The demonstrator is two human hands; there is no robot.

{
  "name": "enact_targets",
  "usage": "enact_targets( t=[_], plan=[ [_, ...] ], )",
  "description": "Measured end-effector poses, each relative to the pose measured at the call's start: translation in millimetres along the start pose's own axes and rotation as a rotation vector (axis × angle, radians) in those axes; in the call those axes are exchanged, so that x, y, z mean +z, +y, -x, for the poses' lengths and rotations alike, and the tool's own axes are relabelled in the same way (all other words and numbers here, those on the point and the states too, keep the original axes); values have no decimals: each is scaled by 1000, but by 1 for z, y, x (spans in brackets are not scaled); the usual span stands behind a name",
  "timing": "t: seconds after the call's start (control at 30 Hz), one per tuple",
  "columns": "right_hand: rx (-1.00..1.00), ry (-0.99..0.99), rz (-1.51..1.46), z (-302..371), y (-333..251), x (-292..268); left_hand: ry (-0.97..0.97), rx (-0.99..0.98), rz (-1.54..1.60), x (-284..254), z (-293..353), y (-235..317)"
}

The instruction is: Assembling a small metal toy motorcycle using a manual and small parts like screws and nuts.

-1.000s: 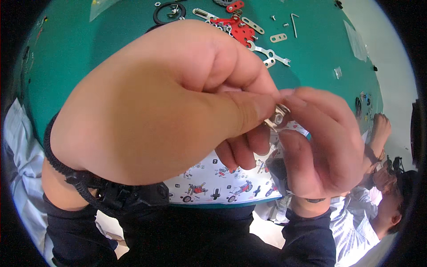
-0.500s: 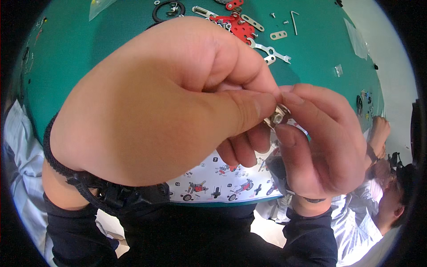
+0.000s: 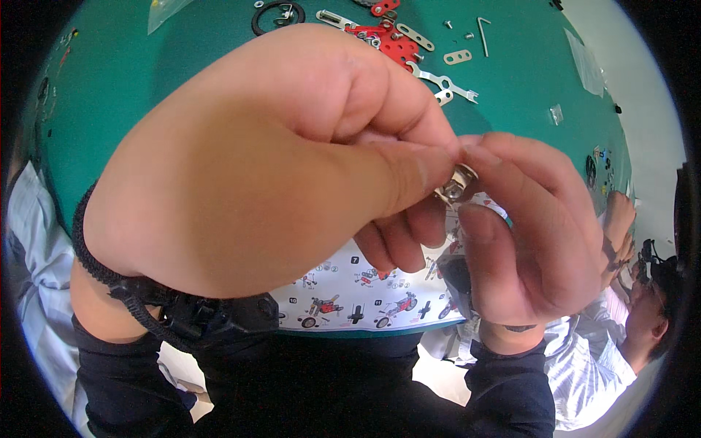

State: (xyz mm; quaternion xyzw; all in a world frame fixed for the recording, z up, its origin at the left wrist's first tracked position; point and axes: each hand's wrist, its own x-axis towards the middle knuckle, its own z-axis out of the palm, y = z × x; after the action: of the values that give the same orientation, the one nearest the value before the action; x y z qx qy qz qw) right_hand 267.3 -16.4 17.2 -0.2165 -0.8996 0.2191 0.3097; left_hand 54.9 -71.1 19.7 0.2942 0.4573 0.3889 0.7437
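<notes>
My left hand (image 3: 285, 160) reaches across the middle, its thumb and index finger pinching a small shiny metal bracket (image 3: 461, 175). A small bolt or nut shows in the bracket; which of the two I cannot tell. My right hand (image 3: 540, 226) is just to the right, with its index fingertip at the bracket's upper edge. Its thumb stands apart below the bracket, leaving a gap between thumb and index finger. Under both hands lies a printed instruction sheet (image 3: 339, 296) with pictures of a model motorcycle, partly covered by them.
Beyond my hands on the green table mat (image 3: 511, 80) lie a red perforated plate assembly (image 3: 398, 50), a flat wrench (image 3: 444, 82), a hex key (image 3: 483, 36), metal strips (image 3: 458, 57), screws and a black ring (image 3: 278, 18). Another person (image 3: 646, 306) sits at the right.
My right thumb has moved down and away from the bracket, so more of the bracket shows. My left hand keeps its pinch almost in the same place.
</notes>
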Motion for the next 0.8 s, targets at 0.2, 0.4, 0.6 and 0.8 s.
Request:
enact_targets(
  t=[0.2, 0.4, 0.6, 0.8],
  plan=[
    [90, -11, -110, 1, 2, 4, 152, 58, -284, 11, 0, -2],
    [100, 13, -182, 2, 5, 7, 72, 121, -200, 5, -7, -6],
    [174, 0, -176, 1, -2, 5, 93, 157, -170, 9, -3, -10],
    [162, 34, -186, 2, -2, 9, 67, 189, -187, 6, -2, -15]
  ],
)
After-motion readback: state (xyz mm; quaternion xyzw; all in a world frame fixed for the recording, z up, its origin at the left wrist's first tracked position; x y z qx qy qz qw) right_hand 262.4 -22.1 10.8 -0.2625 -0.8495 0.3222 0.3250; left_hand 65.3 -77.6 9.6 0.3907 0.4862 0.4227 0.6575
